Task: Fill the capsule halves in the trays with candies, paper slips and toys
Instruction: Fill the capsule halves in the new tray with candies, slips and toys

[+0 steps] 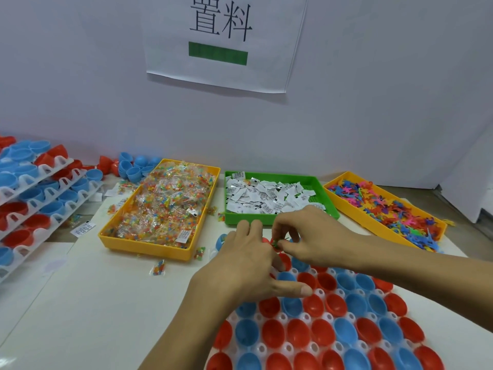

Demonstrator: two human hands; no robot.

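**What the view hides**

The left hand (246, 265) covers the far capsule halves in the white tray (344, 345), whose near edge is cut off below. The small green thing (277, 243) in the right hand's (310, 236) grip is too small to identify. The stacked trays (40, 188) run off left.

One head-worn wide-angle view looks forward and down, close over the table (106, 303), apparently facing the wall (80, 76).

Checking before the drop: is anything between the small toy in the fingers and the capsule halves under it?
Nothing separate. The right hand pinches the small toy above the tray's far capsule halves, but the left hand covers the cups directly below.
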